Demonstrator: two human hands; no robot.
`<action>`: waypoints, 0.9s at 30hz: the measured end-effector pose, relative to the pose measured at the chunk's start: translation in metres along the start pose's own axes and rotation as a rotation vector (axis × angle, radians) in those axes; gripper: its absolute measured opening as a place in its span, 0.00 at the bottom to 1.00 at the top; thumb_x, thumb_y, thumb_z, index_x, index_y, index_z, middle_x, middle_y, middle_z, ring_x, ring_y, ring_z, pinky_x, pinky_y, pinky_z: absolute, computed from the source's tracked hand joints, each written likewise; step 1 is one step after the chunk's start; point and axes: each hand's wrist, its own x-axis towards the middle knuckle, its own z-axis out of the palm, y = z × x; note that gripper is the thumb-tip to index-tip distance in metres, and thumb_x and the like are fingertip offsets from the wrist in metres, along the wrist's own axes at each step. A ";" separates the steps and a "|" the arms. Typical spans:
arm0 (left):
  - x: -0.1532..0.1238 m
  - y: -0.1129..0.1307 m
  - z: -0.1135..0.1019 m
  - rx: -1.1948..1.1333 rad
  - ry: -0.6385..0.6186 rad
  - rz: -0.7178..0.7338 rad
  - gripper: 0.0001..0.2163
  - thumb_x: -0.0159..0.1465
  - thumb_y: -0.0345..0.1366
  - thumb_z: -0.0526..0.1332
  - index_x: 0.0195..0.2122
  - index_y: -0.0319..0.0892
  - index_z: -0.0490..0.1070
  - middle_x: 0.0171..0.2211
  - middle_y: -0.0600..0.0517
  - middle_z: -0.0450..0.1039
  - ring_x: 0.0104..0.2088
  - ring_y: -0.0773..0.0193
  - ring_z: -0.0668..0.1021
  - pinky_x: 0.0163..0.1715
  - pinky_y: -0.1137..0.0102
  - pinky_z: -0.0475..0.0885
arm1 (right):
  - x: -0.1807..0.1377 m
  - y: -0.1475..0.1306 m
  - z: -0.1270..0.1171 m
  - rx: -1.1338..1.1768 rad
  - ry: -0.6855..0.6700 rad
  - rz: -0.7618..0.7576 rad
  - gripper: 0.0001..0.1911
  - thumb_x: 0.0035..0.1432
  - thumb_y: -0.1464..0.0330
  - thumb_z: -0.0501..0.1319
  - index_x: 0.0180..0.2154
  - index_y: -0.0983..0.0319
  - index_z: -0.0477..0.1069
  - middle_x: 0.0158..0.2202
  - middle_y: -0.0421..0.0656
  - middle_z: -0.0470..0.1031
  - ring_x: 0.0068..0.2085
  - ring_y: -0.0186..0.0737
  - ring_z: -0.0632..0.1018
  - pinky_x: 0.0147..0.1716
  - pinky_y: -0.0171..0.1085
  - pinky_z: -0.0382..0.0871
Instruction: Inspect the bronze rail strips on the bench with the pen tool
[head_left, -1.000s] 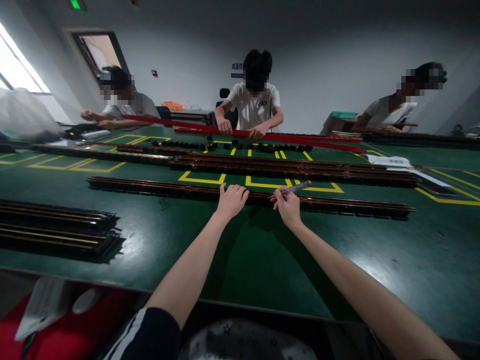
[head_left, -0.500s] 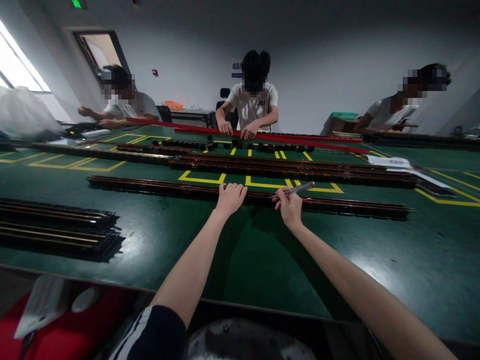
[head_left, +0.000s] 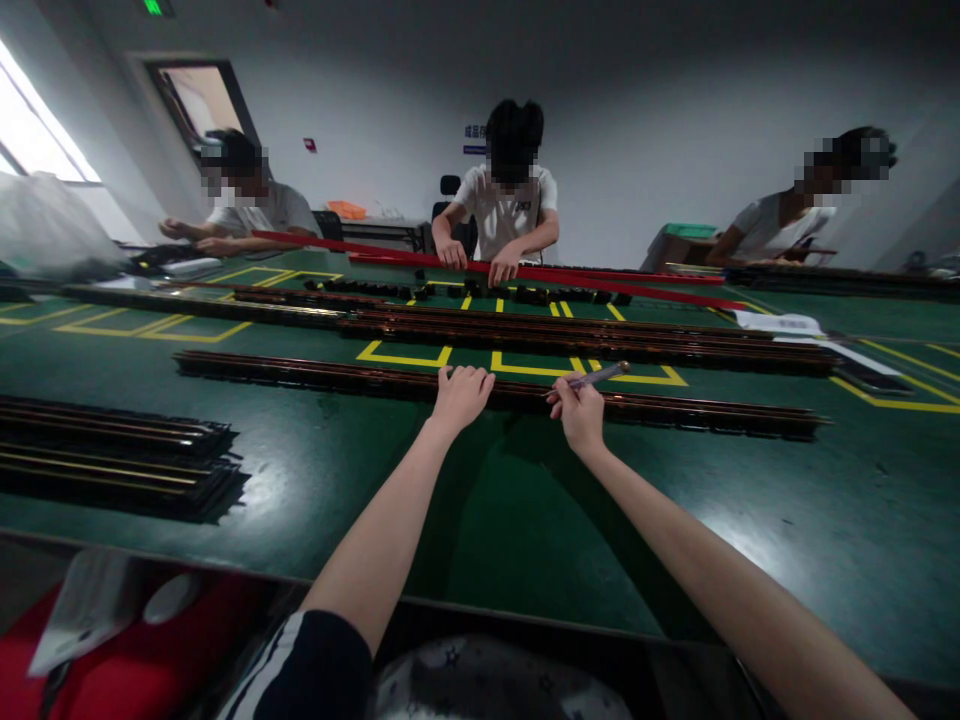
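Note:
My left hand (head_left: 463, 398) lies on the near bundle of long dark strips (head_left: 300, 375), its fingers bent over the edge. The strips have coppery lines along their length and lie across the green table. To the right, my right hand (head_left: 579, 412) is closed around a slim screwdriver-like tool (head_left: 602, 375) with a translucent handle. The handle slants up to the right. A thin tip points left and down at the strips; whether it touches them I cannot tell.
Farther back lies another bundle of dark strips (head_left: 600, 335), with small black pieces (head_left: 525, 295) behind it. At left are shorter strip stacks (head_left: 112, 470). A co-worker opposite handles a red bar (head_left: 637, 280); two others sit at the sides. White paper (head_left: 780, 322) lies at right.
My hands and the tool hold almost still. Across the table, the co-worker's hand on the right side of the view has shifted slightly right along the red bar.

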 end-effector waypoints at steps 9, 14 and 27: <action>0.000 0.000 -0.001 -0.017 -0.008 -0.007 0.21 0.70 0.42 0.41 0.39 0.42 0.73 0.42 0.46 0.77 0.45 0.57 0.76 0.59 0.51 0.55 | 0.000 -0.001 -0.001 0.026 -0.016 0.028 0.22 0.54 0.48 0.57 0.28 0.61 0.65 0.22 0.40 0.71 0.17 0.31 0.70 0.16 0.32 0.64; 0.000 -0.001 0.000 -0.003 0.019 -0.023 0.21 0.70 0.42 0.41 0.38 0.42 0.73 0.41 0.46 0.77 0.44 0.56 0.76 0.58 0.51 0.56 | 0.001 0.001 -0.002 0.061 -0.049 0.042 0.22 0.53 0.49 0.59 0.29 0.62 0.66 0.23 0.41 0.72 0.17 0.30 0.70 0.16 0.31 0.65; 0.003 -0.013 0.006 0.054 0.102 -0.086 0.19 0.69 0.40 0.43 0.40 0.41 0.73 0.41 0.45 0.77 0.44 0.55 0.76 0.55 0.51 0.58 | 0.002 0.003 0.001 0.064 -0.197 0.021 0.18 0.55 0.52 0.59 0.31 0.62 0.67 0.25 0.41 0.75 0.17 0.29 0.71 0.17 0.30 0.63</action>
